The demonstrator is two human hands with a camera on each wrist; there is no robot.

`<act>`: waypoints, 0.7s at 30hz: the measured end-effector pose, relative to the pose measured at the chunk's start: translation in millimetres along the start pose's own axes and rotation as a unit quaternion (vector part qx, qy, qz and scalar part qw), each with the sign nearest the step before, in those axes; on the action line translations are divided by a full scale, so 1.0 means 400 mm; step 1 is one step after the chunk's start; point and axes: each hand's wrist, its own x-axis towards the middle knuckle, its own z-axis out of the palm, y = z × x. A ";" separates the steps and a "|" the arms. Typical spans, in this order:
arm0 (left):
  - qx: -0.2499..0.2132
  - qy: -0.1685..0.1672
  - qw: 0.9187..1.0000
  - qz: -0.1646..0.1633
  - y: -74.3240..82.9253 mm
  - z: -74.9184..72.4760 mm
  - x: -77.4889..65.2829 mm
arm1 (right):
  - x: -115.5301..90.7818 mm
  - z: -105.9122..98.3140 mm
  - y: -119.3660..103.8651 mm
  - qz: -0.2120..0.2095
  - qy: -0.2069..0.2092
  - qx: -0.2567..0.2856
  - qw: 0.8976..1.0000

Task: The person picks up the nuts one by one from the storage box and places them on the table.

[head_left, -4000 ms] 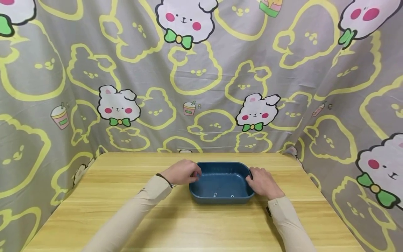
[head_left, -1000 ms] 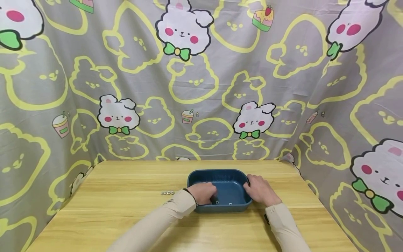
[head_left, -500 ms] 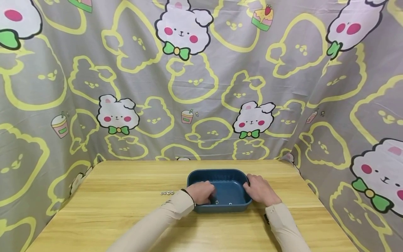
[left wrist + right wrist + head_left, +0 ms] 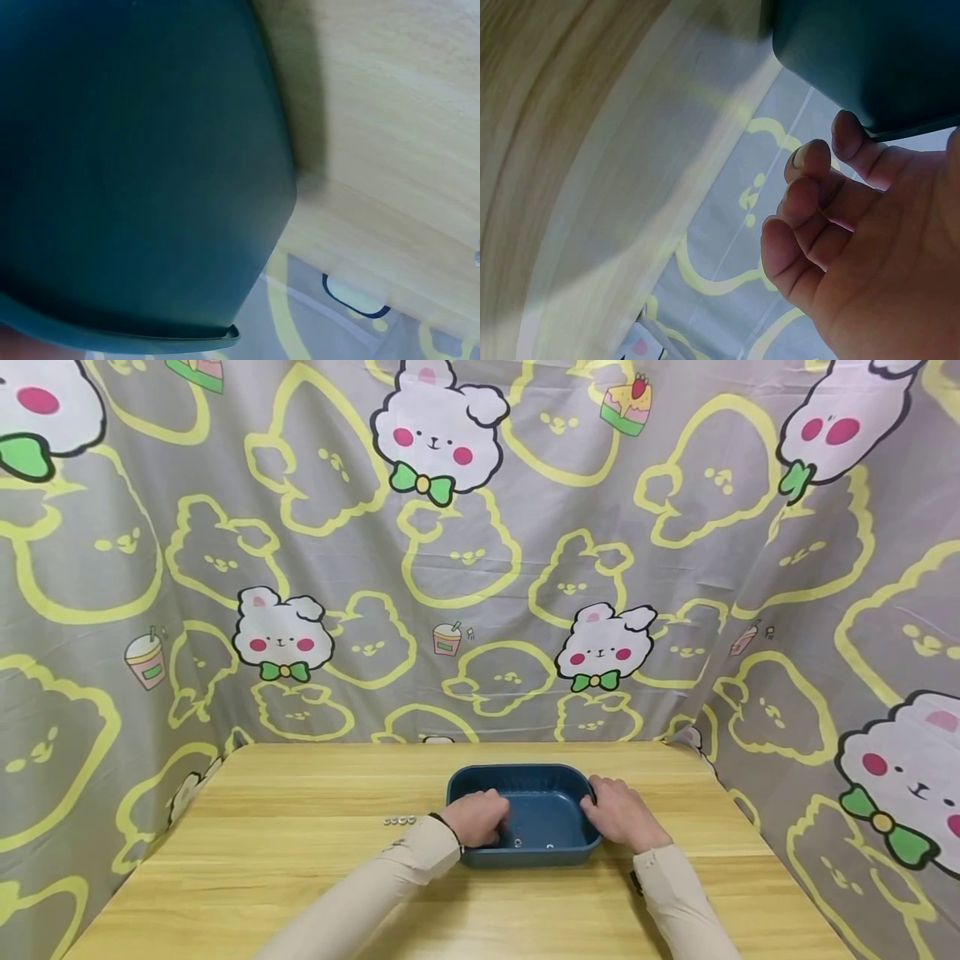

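A deep blue rectangular basin (image 4: pixel 525 857) stands on the wooden table. Inside it, near the front wall, lie two small metal rings that look like nuts, one left (image 4: pixel 517 843) and one right (image 4: pixel 550 847). My left hand (image 4: pixel 474 818) reaches over the basin's left side with its fingers bent down inside; the fingertips are hidden, so whether they pinch anything is unclear. With thumb and fingers, my right hand (image 4: pixel 624 812) grips the basin's right rim; in the right wrist view its curled fingers (image 4: pixel 849 135) show beside the wall. Several similar metal nuts (image 4: pixel 400 820) lie in a row left of the basin.
The wooden table (image 4: pixel 300 877) extends around the basin on all sides. A grey curtain (image 4: pixel 480 577) with yellow outlines and white rabbits hangs behind the table and along both sides.
My left hand has gone from the basin's left rim down into it, then drawn back slightly left in the last second. The row of nuts shows now. My right hand keeps its grip.
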 end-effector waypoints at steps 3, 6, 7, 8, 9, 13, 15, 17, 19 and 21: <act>-0.006 0.003 1.000 0.003 -0.002 0.002 -0.002 | 0.000 0.003 0.001 0.002 -0.001 0.000 1.000; -0.010 0.004 1.000 0.006 -0.005 0.003 -0.002 | 0.001 0.004 0.003 0.002 -0.002 -0.002 1.000; -0.012 0.005 1.000 0.006 -0.007 0.003 -0.003 | 0.002 0.005 0.003 0.002 -0.002 -0.001 1.000; -0.014 0.005 1.000 0.006 -0.008 0.002 -0.004 | 0.002 0.005 0.003 0.002 -0.003 -0.001 1.000; -0.016 0.006 1.000 0.007 -0.010 0.001 -0.005 | 0.002 0.005 0.003 0.003 -0.003 -0.001 1.000; -0.025 0.006 1.000 0.011 -0.016 -0.005 -0.012 | 0.001 0.004 0.001 0.004 -0.007 -0.001 1.000; -0.028 0.005 0.999 0.013 -0.021 -0.006 -0.015 | 0.001 0.003 0.000 0.003 -0.009 0.000 1.000; -0.032 0.004 0.999 0.017 -0.027 -0.008 -0.018 | 0.000 0.003 0.000 0.004 -0.010 0.001 1.000; -0.032 0.007 0.999 0.021 -0.036 -0.009 -0.019 | 0.000 0.002 -0.001 0.004 -0.010 0.002 1.000; -0.032 0.011 0.999 0.027 -0.043 -0.009 -0.021 | 0.000 0.002 -0.001 0.003 -0.010 0.003 1.000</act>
